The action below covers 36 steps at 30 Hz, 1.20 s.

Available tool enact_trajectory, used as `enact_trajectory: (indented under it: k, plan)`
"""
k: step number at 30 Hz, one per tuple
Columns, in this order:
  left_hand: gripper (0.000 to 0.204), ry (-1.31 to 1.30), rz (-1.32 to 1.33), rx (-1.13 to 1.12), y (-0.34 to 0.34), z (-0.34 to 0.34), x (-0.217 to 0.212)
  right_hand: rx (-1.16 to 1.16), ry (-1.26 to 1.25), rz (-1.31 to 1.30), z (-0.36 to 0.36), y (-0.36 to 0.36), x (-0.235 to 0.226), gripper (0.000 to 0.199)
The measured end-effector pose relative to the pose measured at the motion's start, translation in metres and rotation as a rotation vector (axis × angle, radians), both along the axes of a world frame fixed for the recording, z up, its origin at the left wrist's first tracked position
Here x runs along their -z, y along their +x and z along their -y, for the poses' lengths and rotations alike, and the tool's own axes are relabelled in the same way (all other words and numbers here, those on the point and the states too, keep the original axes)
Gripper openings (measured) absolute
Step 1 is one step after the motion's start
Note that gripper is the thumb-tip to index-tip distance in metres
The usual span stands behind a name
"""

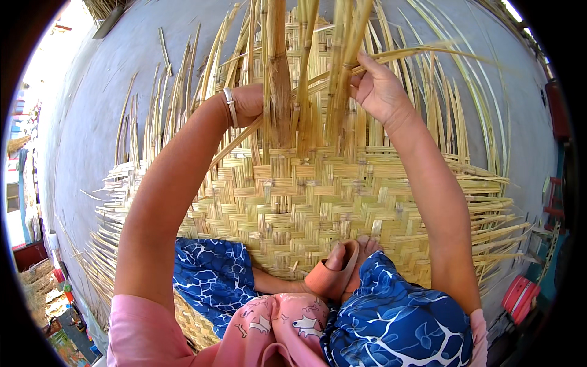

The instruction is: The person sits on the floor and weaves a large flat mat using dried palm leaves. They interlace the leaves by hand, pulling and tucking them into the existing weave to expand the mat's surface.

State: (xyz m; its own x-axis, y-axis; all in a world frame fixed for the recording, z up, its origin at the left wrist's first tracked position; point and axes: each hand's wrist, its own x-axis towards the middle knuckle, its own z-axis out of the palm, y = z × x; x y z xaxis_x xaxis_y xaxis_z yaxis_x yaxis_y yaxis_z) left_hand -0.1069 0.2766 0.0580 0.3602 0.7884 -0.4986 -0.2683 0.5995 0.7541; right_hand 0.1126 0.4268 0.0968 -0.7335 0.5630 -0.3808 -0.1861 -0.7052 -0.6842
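Note:
A large woven bamboo mat (306,202) lies on the grey ground under me, its far end still loose upright strips (281,73). My left hand (249,104), a metal bangle on its wrist, reaches behind a lifted bundle of those strips and is partly hidden by them. Further right, my right hand (376,88) pinches a thin pale bamboo strip (422,52) that runs sideways across the raised strips. I sit on the mat's near edge in blue patterned trousers, one foot in an orange-brown sandal (333,272) resting on the weave.
Grey concrete ground (110,92) surrounds the mat. Loose strip ends stick out along the mat's left and right edges. Red objects (520,296) stand at the right rim, and baskets and clutter (43,281) lie at the lower left.

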Motion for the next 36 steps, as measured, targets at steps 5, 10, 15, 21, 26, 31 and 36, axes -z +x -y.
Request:
enact_trajectory:
  k: [5, 10, 15, 21, 26, 31, 36]
  plan:
    - [0.035, 0.019, -0.447, 0.101, 0.005, -0.013, -0.002, 0.166, -0.134, 0.09, 0.011, 0.027, 0.024, 0.023]
    - [0.035, 0.637, -1.132, 0.661, -0.013, -0.027, 0.002, 0.283, -0.13, 0.159, 0.033, 0.05, 0.042, 0.023]
    - [0.022, 0.185, -0.841, 0.34, -0.012, -0.02, 0.007, 0.405, -0.101, 0.207, 0.046, 0.074, 0.045, 0.02]
    - [0.022, -0.016, -0.886, 0.594, -0.017, 0.0, -0.009, 0.438, -0.234, 0.149, 0.054, 0.099, 0.066, 0.017]
    - [0.023, -0.217, -0.942, 0.523, 0.001, 0.005, -0.026, 0.407, -0.224, 0.202, 0.06, 0.098, 0.044, 0.019]
    - [0.023, -0.216, -1.0, 0.438, 0.0, 0.018, -0.018, 0.408, -0.315, 0.207, 0.063, 0.105, 0.056, 0.026]
    - [0.035, -0.134, -1.081, 0.397, -0.007, 0.035, -0.009, 0.398, -0.352, 0.16, 0.061, 0.113, 0.064, 0.03]
